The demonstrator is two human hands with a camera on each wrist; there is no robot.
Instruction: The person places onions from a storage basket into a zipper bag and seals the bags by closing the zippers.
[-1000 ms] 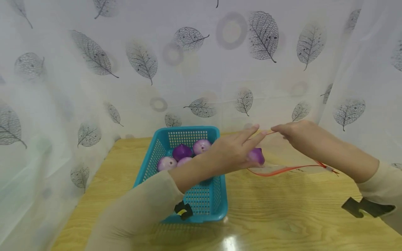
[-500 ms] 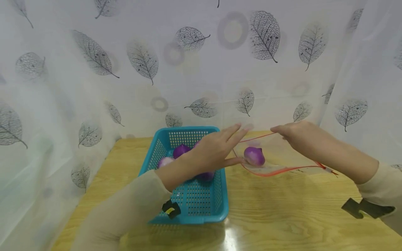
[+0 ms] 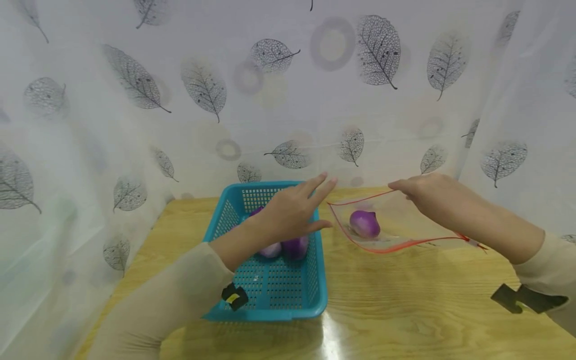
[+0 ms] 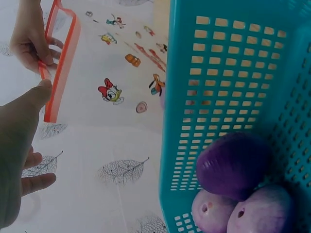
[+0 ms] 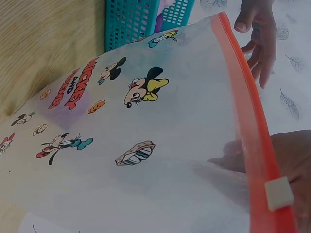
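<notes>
My right hand [image 3: 434, 200] pinches the red-edged mouth of a clear zip bag [image 5: 194, 116] printed with cartoon figures. Its white slider [image 5: 279, 193] shows in the right wrist view, near that hand. Inside the bag lies one purple onion [image 3: 365, 224]. My left hand [image 3: 285, 212] holds nothing. Its fingers are extended and spread above the right side of the blue basket [image 3: 263, 315], left of the bag's mouth. Under that hand and forearm, several purple onions [image 4: 235, 165] sit in the basket, partly hidden in the head view.
The basket and bag rest on a wooden table [image 3: 405, 300]. Behind it hangs a pale curtain [image 3: 288, 110] with a leaf print, which also comes down on the left and right sides.
My left hand has let go of the onion inside the bag and drawn back left over the basket. The right hand has stayed at the bag's mouth.
</notes>
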